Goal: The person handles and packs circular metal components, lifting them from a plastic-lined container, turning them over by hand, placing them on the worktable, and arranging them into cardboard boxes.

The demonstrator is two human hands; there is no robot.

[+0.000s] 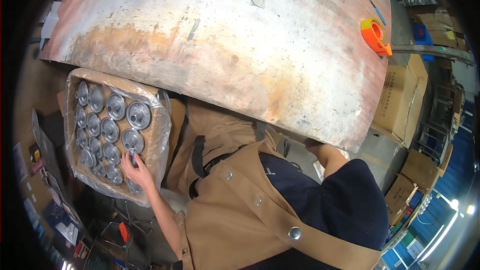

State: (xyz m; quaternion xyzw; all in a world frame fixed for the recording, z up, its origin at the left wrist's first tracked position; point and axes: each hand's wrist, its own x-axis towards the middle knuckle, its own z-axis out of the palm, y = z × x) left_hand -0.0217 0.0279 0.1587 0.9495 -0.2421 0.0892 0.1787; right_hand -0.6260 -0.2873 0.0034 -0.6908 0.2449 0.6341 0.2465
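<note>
To the left, a carton (pixel 159 157) lined with clear plastic holds rows of round grey metal parts (pixel 116 106), each with a raised hub in its middle. My left hand (pixel 138 172) reaches in at the carton's near right side. Its thumb and fingers close around the dark stem of a metal part (pixel 134 156) there. My right forearm (pixel 330 157) runs under the near edge of the worktable (pixel 220 60), right of the middle. That edge and the shade hide the fingers of my right hand, so what it touches does not show.
An orange tape dispenser (pixel 376 37) with yellow tape lies at the table's right end, beside a blue pen-shaped tool (pixel 378 12). An open cardboard box (pixel 400 102) stands right of the table. More cartons (pixel 401 197) and shelving (pixel 434 130) line the right side.
</note>
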